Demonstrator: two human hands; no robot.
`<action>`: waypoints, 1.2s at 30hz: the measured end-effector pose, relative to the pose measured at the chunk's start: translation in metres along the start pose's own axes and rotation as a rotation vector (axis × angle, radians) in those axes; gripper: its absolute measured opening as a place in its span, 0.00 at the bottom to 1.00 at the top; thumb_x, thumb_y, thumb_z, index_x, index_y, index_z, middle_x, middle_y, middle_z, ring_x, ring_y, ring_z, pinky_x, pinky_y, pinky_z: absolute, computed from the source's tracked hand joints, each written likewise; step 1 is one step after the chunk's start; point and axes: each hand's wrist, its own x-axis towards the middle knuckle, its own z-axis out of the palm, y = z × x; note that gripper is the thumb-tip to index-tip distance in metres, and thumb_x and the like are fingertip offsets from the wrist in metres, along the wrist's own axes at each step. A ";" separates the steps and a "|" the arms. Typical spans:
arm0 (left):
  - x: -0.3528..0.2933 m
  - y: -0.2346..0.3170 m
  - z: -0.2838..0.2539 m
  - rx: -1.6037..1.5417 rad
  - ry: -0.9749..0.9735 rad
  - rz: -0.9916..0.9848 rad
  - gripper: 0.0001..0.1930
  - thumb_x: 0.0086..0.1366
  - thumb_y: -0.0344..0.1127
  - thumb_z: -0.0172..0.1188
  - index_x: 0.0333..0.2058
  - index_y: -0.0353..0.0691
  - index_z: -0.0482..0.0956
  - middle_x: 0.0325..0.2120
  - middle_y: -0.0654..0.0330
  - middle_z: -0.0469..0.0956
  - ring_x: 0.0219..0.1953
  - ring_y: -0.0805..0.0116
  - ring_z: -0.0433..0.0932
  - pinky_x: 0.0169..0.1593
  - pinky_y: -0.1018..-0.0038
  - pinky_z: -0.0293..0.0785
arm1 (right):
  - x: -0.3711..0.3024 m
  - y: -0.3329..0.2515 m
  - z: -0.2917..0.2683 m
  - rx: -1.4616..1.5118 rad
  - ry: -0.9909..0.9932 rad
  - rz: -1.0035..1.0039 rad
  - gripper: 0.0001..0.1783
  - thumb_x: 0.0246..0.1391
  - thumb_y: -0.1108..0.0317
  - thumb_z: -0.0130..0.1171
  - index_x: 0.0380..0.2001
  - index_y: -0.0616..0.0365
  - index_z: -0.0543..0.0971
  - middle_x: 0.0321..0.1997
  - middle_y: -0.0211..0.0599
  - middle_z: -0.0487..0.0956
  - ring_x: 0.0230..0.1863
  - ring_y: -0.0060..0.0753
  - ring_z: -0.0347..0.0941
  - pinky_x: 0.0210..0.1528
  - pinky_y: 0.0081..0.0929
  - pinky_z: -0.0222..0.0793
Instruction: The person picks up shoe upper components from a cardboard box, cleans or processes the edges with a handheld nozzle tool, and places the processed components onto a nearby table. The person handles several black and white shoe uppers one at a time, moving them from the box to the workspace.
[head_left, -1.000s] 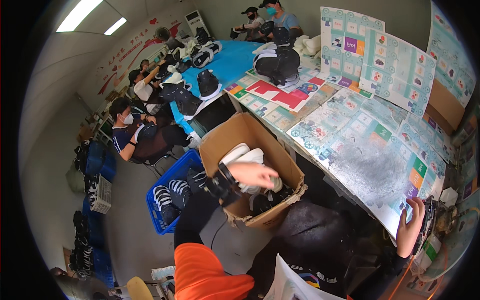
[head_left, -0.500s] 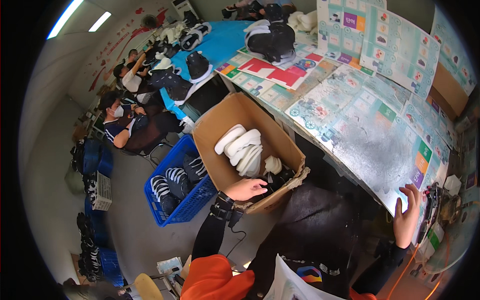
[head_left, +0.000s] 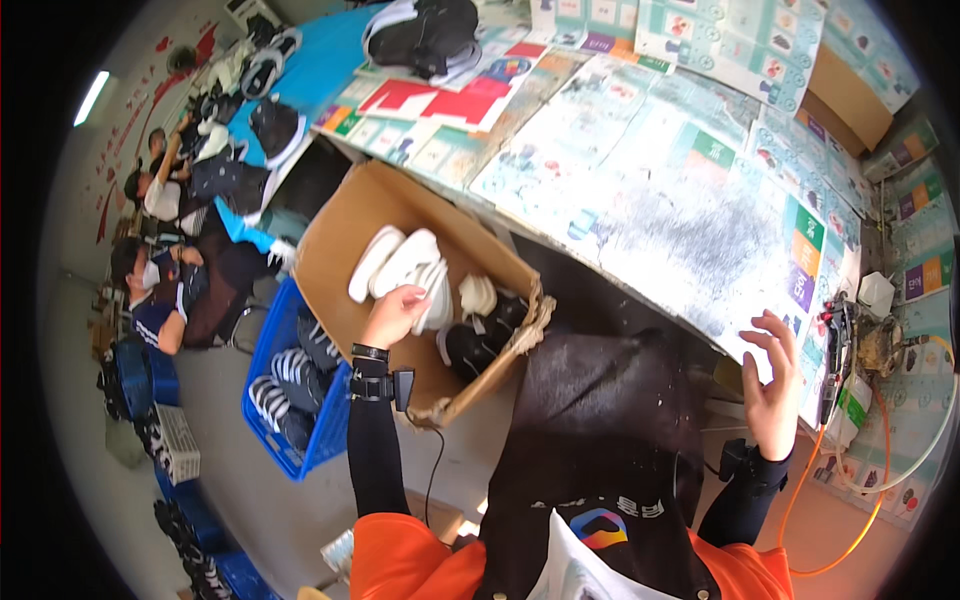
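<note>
Your left hand (head_left: 395, 318) is now up against the white sole-shaped pieces (head_left: 405, 262) in the cardboard carton (head_left: 325, 235); half a second ago it was at the carton's near edge, by the black shoes (head_left: 470, 350), with the white pieces well clear of it; its thumb and fingers are now drawn close together at the nearest white piece, though you cannot tell from this view whether they have hold of it.

Your right hand (head_left: 772, 390) matches the earlier frames: it hangs at the near edge of the table (head_left: 600, 230), fingers spread and loosely curled, with nothing in it.

Your view has swung to the right, so the carton, the blue basket (head_left: 325, 440) and the table all sit further left than before; in the carton the white pieces lie toward the far left, while a cream piece (head_left: 478, 295) and the black shoes are to their right; the basket with its striped shoes (head_left: 290, 385) stands just left of the carton; one black-and-white shoe (head_left: 425, 38) rests on the table beyond.
</note>
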 end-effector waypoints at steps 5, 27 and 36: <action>0.119 0.155 -0.066 0.107 0.453 0.367 0.28 0.64 0.45 0.72 0.55 0.32 0.77 0.40 0.45 0.86 0.41 0.56 0.86 0.46 0.64 0.81 | 0.013 -0.020 -0.003 0.076 0.068 -0.048 0.12 0.52 0.84 0.56 0.39 0.64 0.82 0.53 0.47 0.78 0.66 0.55 0.71 0.66 0.46 0.67; 0.460 0.349 -0.091 1.160 0.556 0.142 0.55 0.51 0.65 0.76 0.73 0.50 0.61 0.70 0.47 0.64 0.73 0.45 0.60 0.68 0.34 0.56 | -0.011 0.123 0.069 -0.363 0.606 0.266 0.11 0.58 0.80 0.52 0.44 0.65 0.77 0.62 0.53 0.70 0.65 0.54 0.67 0.70 0.51 0.60; 0.538 0.365 -0.089 1.081 0.690 -0.056 0.49 0.54 0.68 0.72 0.68 0.50 0.69 0.68 0.49 0.68 0.71 0.41 0.62 0.70 0.29 0.48 | -0.003 0.121 0.067 -0.474 0.494 0.209 0.15 0.55 0.70 0.52 0.45 0.65 0.74 0.59 0.58 0.71 0.63 0.60 0.67 0.68 0.56 0.58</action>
